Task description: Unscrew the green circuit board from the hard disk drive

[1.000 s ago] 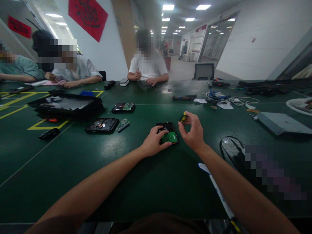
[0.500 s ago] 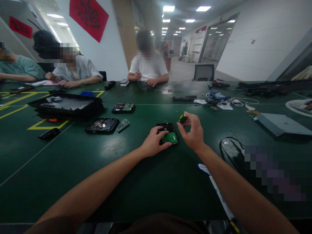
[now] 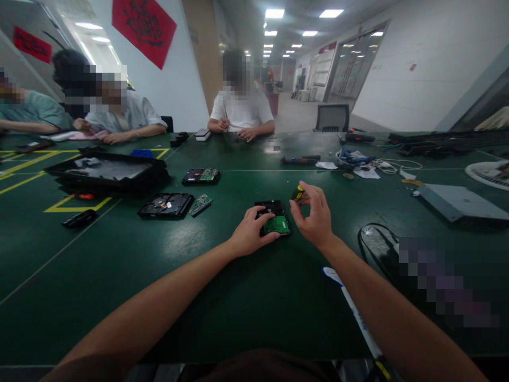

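Observation:
A hard drive [image 3: 274,207] with a green circuit board [image 3: 279,225] lies on the green table in front of me. My left hand [image 3: 253,232] grips the drive from its left side, thumb along the near edge and fingers over the top. Just right of the drive, above the table, my right hand [image 3: 313,214] pinches a short yellow and black screwdriver handle [image 3: 297,194] between thumb and fingers. The screwdriver's tip cannot be made out. Left of the drive lie a loose circuit board [image 3: 202,204] and an opened black drive [image 3: 167,205].
Another hard drive [image 3: 201,175] and a black tray [image 3: 107,171] sit further left. On the right are a grey metal box [image 3: 463,203], a black strap [image 3: 376,227] and tangled cables [image 3: 356,158]. A person in white [image 3: 242,109] works across the table.
The screwdriver handle has turned slightly in my right fingers and stands more upright. My left hand and the hard drive stay in place.

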